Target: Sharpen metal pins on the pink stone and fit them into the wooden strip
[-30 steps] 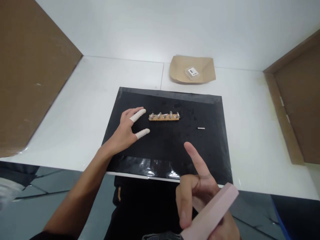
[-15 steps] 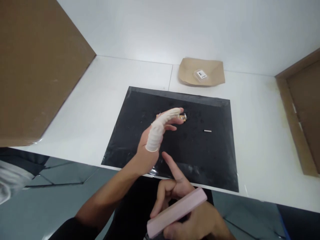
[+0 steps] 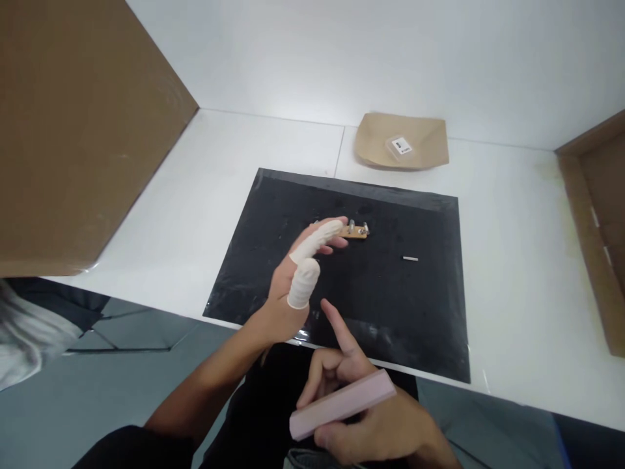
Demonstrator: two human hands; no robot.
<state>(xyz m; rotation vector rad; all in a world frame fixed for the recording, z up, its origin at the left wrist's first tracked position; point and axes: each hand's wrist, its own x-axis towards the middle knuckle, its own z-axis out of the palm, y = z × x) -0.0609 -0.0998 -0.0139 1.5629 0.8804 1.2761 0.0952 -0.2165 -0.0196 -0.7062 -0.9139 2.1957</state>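
Note:
My left hand (image 3: 297, 273) hovers over the black mat (image 3: 385, 293), white finger cots on its thumb and index finger. Its fingers stretch out, with the thumb apart from them and nothing visibly held. Just beyond the fingertips lies a small tan board with metal parts (image 3: 359, 232), its left portion covered by the hand. My right hand (image 3: 385, 423), at the mat's near edge, grips a pale pink rectangular bar (image 3: 344, 404) between thumb and bent fingers. Its index finger points out over the mat. A short thin silvery rod (image 3: 411, 258) with a dark end lies right of the board.
A brown paper tray (image 3: 430, 146) at the back holds a small clear case with a white label (image 3: 401, 146). Brown cardboard panels stand at the left (image 3: 88, 130) and right (image 3: 593, 260) of the white table (image 3: 508, 260). Someone's grey cloth shows at far left.
My left thumb has parted from the index finger, and the hand has drawn slightly back, uncovering more of the board. My right hand keeps the pink bar. The view has shifted slightly.

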